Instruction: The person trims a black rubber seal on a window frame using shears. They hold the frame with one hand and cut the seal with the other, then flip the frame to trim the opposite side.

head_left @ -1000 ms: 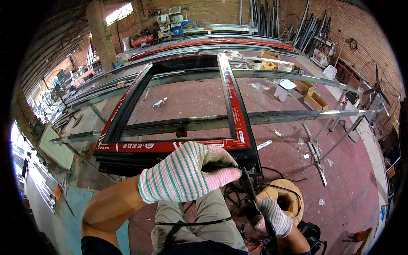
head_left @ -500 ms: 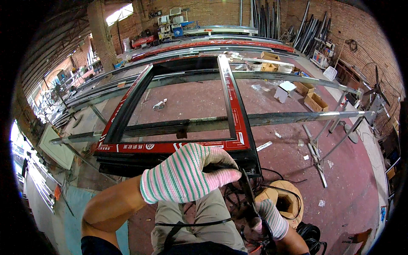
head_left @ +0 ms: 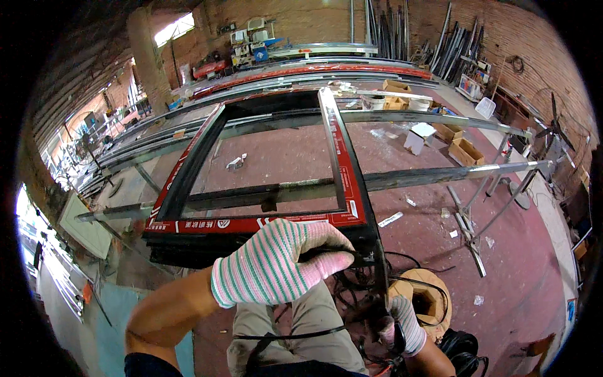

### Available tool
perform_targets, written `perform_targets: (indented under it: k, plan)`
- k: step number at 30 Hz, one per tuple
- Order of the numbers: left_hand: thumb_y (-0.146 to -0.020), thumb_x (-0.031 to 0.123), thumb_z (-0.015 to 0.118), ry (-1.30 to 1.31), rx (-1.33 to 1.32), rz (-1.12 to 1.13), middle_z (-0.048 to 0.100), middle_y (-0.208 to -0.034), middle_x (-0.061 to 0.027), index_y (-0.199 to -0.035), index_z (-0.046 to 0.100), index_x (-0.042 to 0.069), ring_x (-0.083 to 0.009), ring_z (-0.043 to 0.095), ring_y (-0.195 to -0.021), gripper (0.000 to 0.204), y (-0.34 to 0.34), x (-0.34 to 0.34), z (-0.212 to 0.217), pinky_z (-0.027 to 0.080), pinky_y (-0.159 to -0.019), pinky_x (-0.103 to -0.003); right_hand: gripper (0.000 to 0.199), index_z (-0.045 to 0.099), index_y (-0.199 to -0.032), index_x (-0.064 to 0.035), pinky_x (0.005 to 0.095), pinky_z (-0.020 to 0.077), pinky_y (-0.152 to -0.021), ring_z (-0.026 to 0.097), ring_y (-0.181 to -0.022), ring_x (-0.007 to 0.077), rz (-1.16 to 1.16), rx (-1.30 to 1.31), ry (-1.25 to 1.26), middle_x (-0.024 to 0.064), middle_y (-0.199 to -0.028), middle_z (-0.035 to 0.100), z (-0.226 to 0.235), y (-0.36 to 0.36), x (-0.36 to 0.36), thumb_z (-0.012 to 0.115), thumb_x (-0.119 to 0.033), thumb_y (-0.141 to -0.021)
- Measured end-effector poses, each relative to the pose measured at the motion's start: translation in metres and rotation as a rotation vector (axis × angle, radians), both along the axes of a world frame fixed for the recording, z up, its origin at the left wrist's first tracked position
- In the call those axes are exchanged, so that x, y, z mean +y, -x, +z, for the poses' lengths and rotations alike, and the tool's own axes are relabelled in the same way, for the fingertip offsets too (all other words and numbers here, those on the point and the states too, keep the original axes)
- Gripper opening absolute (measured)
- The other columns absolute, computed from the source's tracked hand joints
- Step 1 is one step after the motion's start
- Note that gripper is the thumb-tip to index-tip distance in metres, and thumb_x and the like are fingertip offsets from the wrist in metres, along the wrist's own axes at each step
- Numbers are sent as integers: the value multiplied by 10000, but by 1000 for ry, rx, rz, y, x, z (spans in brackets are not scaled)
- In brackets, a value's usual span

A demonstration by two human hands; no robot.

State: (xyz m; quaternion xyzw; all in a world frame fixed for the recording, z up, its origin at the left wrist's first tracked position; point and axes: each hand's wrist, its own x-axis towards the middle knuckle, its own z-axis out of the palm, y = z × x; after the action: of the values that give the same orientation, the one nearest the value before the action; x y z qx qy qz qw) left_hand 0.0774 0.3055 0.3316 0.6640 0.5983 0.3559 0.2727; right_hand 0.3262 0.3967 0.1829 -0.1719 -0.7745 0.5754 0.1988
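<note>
A rectangular window frame [head_left: 254, 225], black with red printed film on its faces, lies on metal rails in front of me. My left hand [head_left: 282, 261], in a pink, white and green striped glove, is at the frame's near right corner. Its thumb and fingers pinch a black strip [head_left: 380, 270]. The strip runs down from that corner toward my right hand [head_left: 407, 327], lower and to the right in a similar glove. The right fingers are curled in shadow around dark material, apparently the strip's lower part. Where the strip meets the frame's edge is partly hidden by my left hand.
Two long metal rails [head_left: 440, 176] support the frame. A cardboard spool [head_left: 433, 283] stands on the red floor at my right, with tangled black cord and a black coil [head_left: 461, 345] beside it. Open boxes [head_left: 466, 152], a fan [head_left: 555, 135] and stacked metal profiles lie farther off.
The view has shifted slightly. The black strip between my hands now hangs more upright than before. My left hand stays pinched at the corner; my right hand remains low beside the spool.
</note>
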Motion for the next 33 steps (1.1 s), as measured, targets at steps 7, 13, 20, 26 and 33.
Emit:
perform_targets:
  k: [7,13,20,26,33]
  plan:
    - [-974,151,658,-238,155,-35,697,-973,-94,-1152,725,44,-213,670,-922,219,0,8,-8,522,-836,-338,232,769,-984,-47,277,506,-644,640,-707,114,-79,66,215,31,-790,730,-8,-13,-1,693,-253,-909]
    - [-903,93,726,-362,307,11,654,-919,-79,-1144,755,71,-257,632,-877,244,-4,15,-11,514,-811,-370,335,745,-1007,-36,270,500,-649,618,-725,88,-120,78,294,2,-793,709,-16,-23,0,742,-362,-927]
    - [-831,125,807,-443,431,205,680,-897,-88,-952,728,67,-268,643,-860,156,-14,33,-18,524,-804,-382,191,719,-1022,-38,246,486,-616,594,-708,58,-138,173,456,-9,-808,701,-21,-32,4,710,-215,-951]
    - [-806,129,827,-520,532,212,637,-938,-109,-870,701,55,-276,634,-902,160,-14,39,-28,534,-807,-385,113,725,-1021,-32,249,503,-625,624,-710,62,-148,65,255,22,-798,713,-32,-33,8,685,-98,-939]
    - [-787,154,843,-443,548,252,606,-942,-105,-849,680,62,-279,605,-918,197,-13,46,-28,509,-830,-392,372,703,-947,-32,276,507,-587,628,-641,88,-157,222,334,19,-756,698,-57,-32,12,742,-401,-954]
